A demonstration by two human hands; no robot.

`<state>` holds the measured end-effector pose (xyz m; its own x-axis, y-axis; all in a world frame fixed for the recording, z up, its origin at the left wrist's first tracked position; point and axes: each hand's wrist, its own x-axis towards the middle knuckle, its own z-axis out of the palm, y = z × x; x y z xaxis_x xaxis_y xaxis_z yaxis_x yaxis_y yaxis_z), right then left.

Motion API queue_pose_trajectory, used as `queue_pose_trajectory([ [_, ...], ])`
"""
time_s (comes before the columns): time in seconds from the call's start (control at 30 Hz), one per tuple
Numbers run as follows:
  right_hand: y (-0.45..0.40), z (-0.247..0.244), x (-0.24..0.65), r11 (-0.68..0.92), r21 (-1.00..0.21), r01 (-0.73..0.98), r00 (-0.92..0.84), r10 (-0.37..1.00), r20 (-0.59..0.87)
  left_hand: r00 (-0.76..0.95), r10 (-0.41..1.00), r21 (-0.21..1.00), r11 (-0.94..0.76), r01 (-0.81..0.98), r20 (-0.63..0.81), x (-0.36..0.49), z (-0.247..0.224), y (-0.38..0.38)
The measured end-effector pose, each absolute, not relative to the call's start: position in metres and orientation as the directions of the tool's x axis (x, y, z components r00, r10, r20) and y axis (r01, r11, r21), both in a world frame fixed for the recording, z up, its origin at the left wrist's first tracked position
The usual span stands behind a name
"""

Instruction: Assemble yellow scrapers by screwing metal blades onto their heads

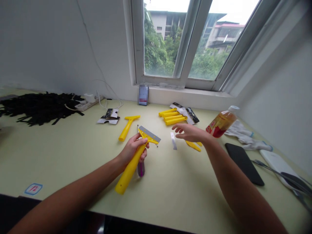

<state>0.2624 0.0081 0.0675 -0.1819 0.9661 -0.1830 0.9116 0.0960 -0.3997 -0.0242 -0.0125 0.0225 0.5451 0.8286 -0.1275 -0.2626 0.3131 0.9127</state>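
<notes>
My left hand (pixel 135 148) is closed round a yellow scraper (pixel 130 169), near where its handle meets the head. A grey metal blade (pixel 151 135) lies along the scraper's head. Below that hand shows the purple, see-through handle of a screwdriver (pixel 140 169); whether the fingers hold it too I cannot tell. My right hand (pixel 190 131) hovers with fingers apart and nothing in them, close to a loose metal blade (pixel 173 141) on the table. Flat yellow pieces (pixel 193 146) lie partly hidden beneath the right hand and wrist. Another yellow scraper body (pixel 128 127) rests left of centre.
Several yellow handles (pixel 173 116) lie at the back beside black-and-white cards (pixel 192 115). Further right are a tilted drink bottle (pixel 222 122), white gloves (pixel 248 136) and a black phone-like slab (pixel 243 163). Black strips (pixel 41 105) and a power strip (pixel 86 104) lie back left.
</notes>
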Motion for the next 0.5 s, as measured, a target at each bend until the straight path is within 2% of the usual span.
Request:
queue_pose_trajectory([
  [0.17,0.009,0.059,0.298,-0.1,-0.242,0.965,0.037,0.966,-0.255,0.494,0.859,0.908,0.306,-0.288,-0.133,-0.025,0.021,-0.008],
  [0.3,0.008,0.033,0.31,-0.081,-0.208,0.975,0.027,0.967,-0.252,0.481,0.86,0.891,0.341,-0.299,-0.168,-0.024,0.018,-0.012],
  [0.4,0.024,0.005,0.329,-0.093,-0.275,0.957,0.031,0.975,-0.222,0.526,0.834,0.878,0.369,-0.305,-0.168,-0.025,0.017,-0.009],
  [0.5,0.035,-0.017,0.348,-0.026,-0.396,0.918,-0.056,0.979,-0.194,0.529,0.833,0.869,0.374,-0.326,-0.16,-0.028,0.02,-0.008],
])
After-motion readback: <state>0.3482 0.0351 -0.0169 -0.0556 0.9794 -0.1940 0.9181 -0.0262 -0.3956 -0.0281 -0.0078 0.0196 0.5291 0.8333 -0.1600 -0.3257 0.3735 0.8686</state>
